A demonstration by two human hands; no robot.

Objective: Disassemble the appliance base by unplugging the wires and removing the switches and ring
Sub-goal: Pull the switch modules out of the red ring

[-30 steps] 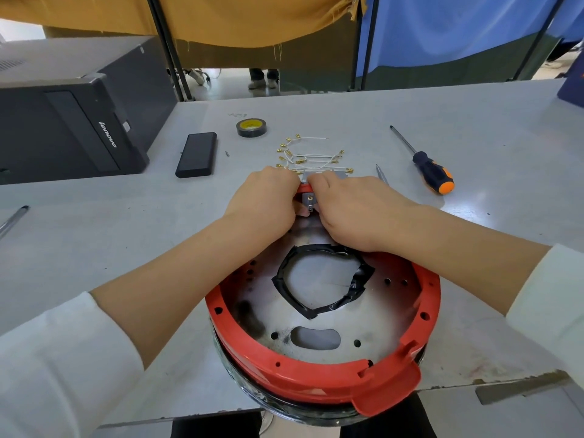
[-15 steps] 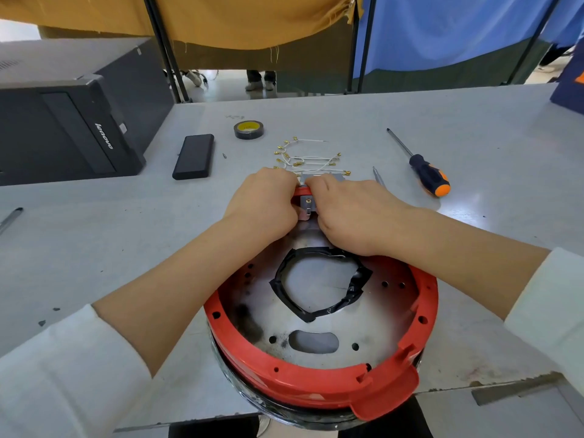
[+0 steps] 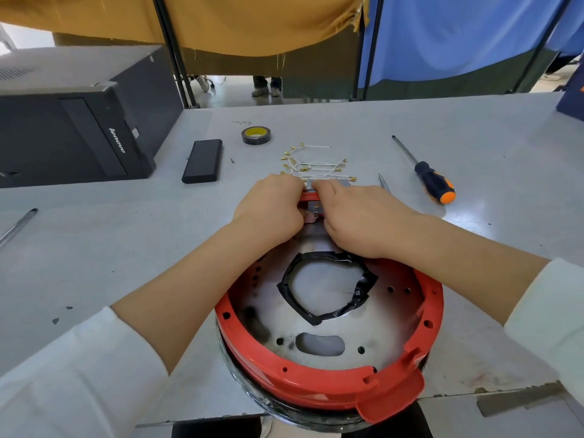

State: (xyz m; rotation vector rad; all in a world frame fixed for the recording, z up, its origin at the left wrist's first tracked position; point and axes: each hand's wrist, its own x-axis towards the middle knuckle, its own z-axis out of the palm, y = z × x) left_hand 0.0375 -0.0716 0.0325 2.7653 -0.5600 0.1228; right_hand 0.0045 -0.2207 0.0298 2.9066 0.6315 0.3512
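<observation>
Both hands stay at the far rim of the appliance base (image 3: 328, 327), same spot as 1.0 s and 0.5 s ago; almost nothing changes between frames, only the view shifts slightly. Left hand (image 3: 268, 210) has its fingers curled tight at the red ring (image 3: 316, 379) where it crosses the far edge, gripping the ring or the part there; exact hold is hidden by the knuckles. Right hand (image 3: 357, 216) sits just beside it, fingers curled down over a small grey switch (image 3: 316, 208) mounted at the rim, pinching it; fingertips are hidden behind the part. Hands touch or nearly touch each other above the switch. Base sits at the near edge of the table (image 3: 126, 235), partly overhanging it, red ring on it all round, metal plate inside with a torn black tape loop (image 3: 328, 287) around the centre hole. Unplugged white wires (image 3: 316, 162) with brass terminals lie in a loose pile on the table just beyond the hands, unchanged from before. Near them: roll of black tape (image 3: 256, 135) farther back, black flat case (image 3: 203, 160) to the left, orange-black screwdriver (image 3: 425, 172) to the right, thin metal tool (image 3: 383, 182) just right of the right hand. Black computer tower (image 3: 72, 121) lies far left, a pen (image 3: 17, 226) at the left edge. White sleeves on both arms.
</observation>
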